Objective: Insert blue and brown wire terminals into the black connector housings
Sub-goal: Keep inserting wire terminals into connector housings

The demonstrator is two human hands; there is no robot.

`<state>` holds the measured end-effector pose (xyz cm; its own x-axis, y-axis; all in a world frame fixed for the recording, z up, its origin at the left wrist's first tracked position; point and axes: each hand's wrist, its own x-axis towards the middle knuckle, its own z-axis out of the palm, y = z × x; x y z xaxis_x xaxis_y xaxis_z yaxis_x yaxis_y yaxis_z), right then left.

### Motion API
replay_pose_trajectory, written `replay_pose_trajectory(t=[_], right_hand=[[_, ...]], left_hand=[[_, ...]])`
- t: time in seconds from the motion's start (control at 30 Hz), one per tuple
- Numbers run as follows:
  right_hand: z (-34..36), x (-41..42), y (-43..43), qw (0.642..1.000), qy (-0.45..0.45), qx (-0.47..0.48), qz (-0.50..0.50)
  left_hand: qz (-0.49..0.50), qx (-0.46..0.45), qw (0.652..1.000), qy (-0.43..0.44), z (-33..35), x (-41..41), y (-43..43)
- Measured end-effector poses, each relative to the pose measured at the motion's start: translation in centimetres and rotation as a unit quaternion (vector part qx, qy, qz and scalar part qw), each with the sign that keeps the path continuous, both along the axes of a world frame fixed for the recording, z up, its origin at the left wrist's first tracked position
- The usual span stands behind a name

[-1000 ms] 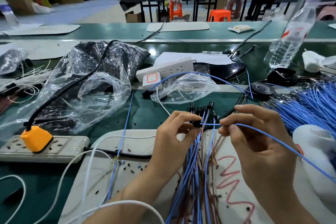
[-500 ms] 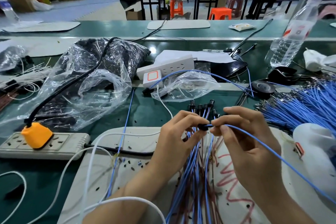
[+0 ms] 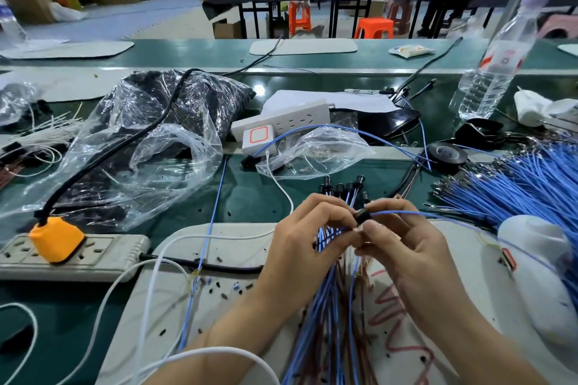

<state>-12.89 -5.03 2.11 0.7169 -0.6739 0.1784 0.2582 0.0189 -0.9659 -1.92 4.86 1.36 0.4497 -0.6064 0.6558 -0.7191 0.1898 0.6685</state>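
Note:
My left hand (image 3: 308, 239) pinches a small black connector housing (image 3: 362, 216) above the white mat. My right hand (image 3: 403, 247) meets it fingertip to fingertip and pinches a blue wire (image 3: 406, 212) right at the housing; the wire trails off to the right. Under both hands lies a bundle of blue and brown wires (image 3: 331, 306), and several black housings (image 3: 342, 186) fitted on wire ends stick up beyond my fingers. The wire's terminal is hidden between my fingertips.
A heap of loose blue wires (image 3: 528, 184) lies at the right, by a black tape roll (image 3: 447, 153) and a white object (image 3: 541, 272). At the left are a power strip with an orange plug (image 3: 58, 242) and plastic bags (image 3: 131, 147). A water bottle (image 3: 494, 72) stands far right.
My right hand has moved left along the blue wire until its fingertips meet my left hand at the housing. The gap between the hands has closed.

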Motion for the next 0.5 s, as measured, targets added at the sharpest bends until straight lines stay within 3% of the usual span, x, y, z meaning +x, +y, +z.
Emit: replay_pose_trajectory(t=[0.2,0.33,0.43,0.5], right_hand=[[0.5,0.3,-1.1,0.978,-0.075,0.193,-0.029],[0.9,-0.1,-2.0,0.974,-0.084,0.205,-0.050],[1.4,-0.4,-2.7,0.958,-0.105,0.248,-0.097],[1.7,-0.7,-3.8,0.937,-0.128,0.287,-0.153]], left_hand=[[-0.014,0.009,1.000,-0.010,0.1,0.4,0.2],[0.025,-0.010,1.000,0.004,0.7,0.8,0.5],[0.103,-0.044,0.993,0.026,1.1,1.4,1.0],[0.191,-0.068,0.974,0.097,1.0,2.6,1.4]])
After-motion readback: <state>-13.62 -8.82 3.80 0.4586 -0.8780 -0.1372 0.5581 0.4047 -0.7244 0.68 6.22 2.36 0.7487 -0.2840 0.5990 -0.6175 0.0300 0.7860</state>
